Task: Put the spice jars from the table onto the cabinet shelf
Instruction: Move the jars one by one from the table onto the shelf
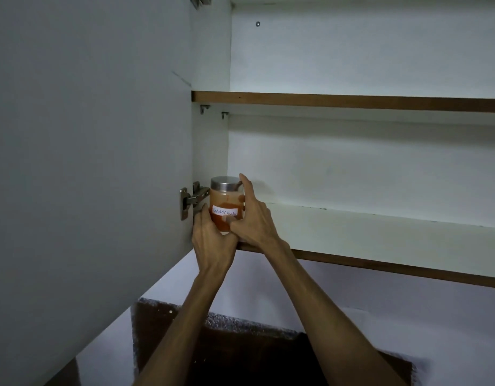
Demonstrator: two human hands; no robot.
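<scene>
**Both hands on the chilli jar at the left end of the lower shelf**

Your two forearms rise from the bottom of the view, crossing over a dark brown mat (240, 355) with a speckled edge that lies low against the white wall. Your left hand (213, 235) cups the lower left side of the spice jar (225, 207), fingers curled round its base. Your right hand (253, 218) wraps the right side: the thumb lies across the front just under the label and the fingers reach up behind, one fingertip beside the lid.

The jar is clear glass with a brushed metal lid (225, 183), part filled with orange-red powder, and carries a white handwritten label that seems to read "Red chilli powder". It stands upright at the far left front of the lower cabinet shelf (380, 232); your hands hide its base, so you cannot tell whether it rests on the board.

Just left of the jar, a metal hinge (192, 200) juts from the cabinet side, with your left fingers close beside it. The open cabinet door (87, 135) fills the left of the view. An upper shelf (352, 101) with a brown front edge runs above the jar.
</scene>
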